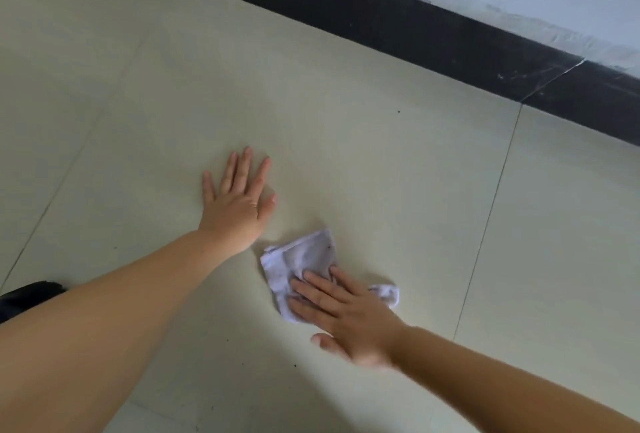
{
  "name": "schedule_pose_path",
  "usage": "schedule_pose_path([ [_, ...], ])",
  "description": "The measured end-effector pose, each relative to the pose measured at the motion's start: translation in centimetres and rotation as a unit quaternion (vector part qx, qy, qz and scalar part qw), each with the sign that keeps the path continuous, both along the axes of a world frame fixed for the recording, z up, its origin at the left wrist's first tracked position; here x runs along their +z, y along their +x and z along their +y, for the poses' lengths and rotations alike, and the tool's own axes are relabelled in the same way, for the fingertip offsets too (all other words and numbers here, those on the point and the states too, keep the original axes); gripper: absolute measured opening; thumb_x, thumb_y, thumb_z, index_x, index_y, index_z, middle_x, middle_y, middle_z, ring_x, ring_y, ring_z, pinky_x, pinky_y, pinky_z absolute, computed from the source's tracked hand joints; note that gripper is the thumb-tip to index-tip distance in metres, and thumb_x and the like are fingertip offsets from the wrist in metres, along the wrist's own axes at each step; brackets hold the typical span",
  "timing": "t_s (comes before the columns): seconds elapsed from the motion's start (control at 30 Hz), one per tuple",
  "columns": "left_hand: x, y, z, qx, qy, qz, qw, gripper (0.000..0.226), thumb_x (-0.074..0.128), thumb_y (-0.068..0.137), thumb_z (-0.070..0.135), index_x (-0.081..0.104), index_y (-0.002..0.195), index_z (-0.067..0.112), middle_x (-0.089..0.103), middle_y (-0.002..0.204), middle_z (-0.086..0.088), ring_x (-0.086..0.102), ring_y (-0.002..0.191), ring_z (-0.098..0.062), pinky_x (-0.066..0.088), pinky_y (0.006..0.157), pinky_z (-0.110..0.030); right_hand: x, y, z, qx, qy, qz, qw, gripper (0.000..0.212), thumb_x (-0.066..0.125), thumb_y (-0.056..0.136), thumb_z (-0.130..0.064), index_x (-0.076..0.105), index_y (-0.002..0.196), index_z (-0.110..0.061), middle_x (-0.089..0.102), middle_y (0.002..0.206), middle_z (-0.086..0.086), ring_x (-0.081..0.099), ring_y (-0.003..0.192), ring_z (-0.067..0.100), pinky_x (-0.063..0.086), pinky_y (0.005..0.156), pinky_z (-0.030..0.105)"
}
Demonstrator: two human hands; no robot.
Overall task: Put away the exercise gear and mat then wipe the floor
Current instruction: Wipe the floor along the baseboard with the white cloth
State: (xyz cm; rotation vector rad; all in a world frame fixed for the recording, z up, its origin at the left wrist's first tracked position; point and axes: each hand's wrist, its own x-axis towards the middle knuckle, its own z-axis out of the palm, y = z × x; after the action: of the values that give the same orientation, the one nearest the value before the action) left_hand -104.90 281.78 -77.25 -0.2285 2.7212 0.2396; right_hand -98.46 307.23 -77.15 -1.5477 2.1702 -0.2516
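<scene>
- Pressing one cloth flat, right hand has straight fingers on it, mid-floor.
- Left hand lies spread, palm down, just beside the cloth.
- One black skirting lines the floor's far edge.

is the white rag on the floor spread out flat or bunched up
Partly bunched. The white rag lies crumpled and folded over under the right hand, whose straight fingers press it to the floor; one corner pokes out beside the hand.
</scene>
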Motion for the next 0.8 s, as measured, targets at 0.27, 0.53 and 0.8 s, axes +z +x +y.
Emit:
schedule_pose_path([
  [0.27,0.2,-0.1,0.1,0.007,-0.004,0.012,1.000,0.063,0.032,0.098,0.045,0.003,0.152,0.029,-0.011,0.160,0.000,-0.009,0.147,-0.018,-0.002,0.114,-0.056,1.0,-22.7,4.0,-0.383,0.100,0.051,0.917,0.059,0.008,0.099,-0.047,0.002,0.152,-0.023,-0.007,0.160,0.003,-0.008,0.147,0.020,-0.006,0.117,0.042],
  [0.53,0.7,-0.5,0.2,0.009,-0.008,-0.002,1.000,0.064,0.033,0.097,0.046,0.003,0.152,0.030,-0.011,0.160,0.001,-0.007,0.147,-0.018,0.003,0.115,-0.056,1.2,-16.8,-7.5,-0.358,0.097,0.055,0.927,0.057,0.016,0.102,-0.041,-0.003,0.152,-0.021,-0.014,0.159,0.005,-0.013,0.146,0.026,-0.008,0.116,0.048],
  [0.8,1.7,-1.1,0.9,0.018,-0.030,-0.033,0.999,0.065,0.034,0.097,0.046,0.005,0.152,0.027,-0.009,0.160,-0.001,-0.004,0.148,-0.022,0.010,0.115,-0.055,1.0,-21.1,0.3,-0.472,0.091,0.046,0.875,0.054,0.017,0.103,-0.037,-0.001,0.152,-0.023,-0.010,0.160,0.002,-0.010,0.147,0.018,-0.004,0.117,0.043],
])
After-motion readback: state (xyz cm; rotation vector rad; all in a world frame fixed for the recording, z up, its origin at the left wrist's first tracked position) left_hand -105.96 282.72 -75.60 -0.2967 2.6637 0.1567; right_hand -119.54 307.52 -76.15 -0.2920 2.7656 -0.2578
